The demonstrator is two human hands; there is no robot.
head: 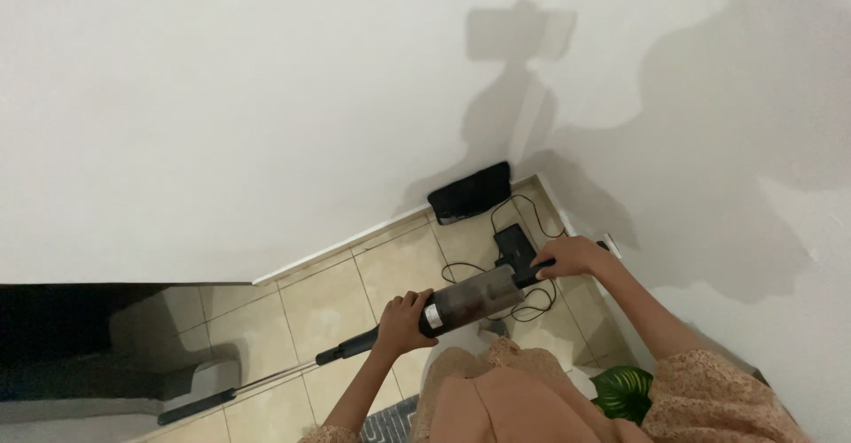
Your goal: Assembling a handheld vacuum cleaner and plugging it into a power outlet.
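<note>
Overhead, a plain white wall [222, 97] filled most of the view, meeting a second white wall [753, 186] in a corner beyond the right hand. Below them lay a floor of beige tiles [310, 305], under both hands. At the far left of the left hand stood a dark glossy cabinet [80, 337] with a grey base.

Across the middle ran a stick vacuum cleaner [470, 299], held nearly level between the two hands. Its smoky, see-through dust canister sat between the hands, and its thin metal tube ran down and away to the left of the left hand, ending in a black floor head [197, 406] near the cabinet.

The left hand [403, 323] was wrapped around the vacuum body just beside the silver ring, fingers curled over the top. The right hand [572, 257] was closed around the black handle at the rear end, knuckles up.

Beyond the right hand, in the corner, a black pouch-like object [470, 192] leaned against the wall; a black cable [523, 230] looped from there over the tiles to a small black box [512, 246] just beside that hand. Near the right forearm, a green leaf [625, 392] showed.
</note>
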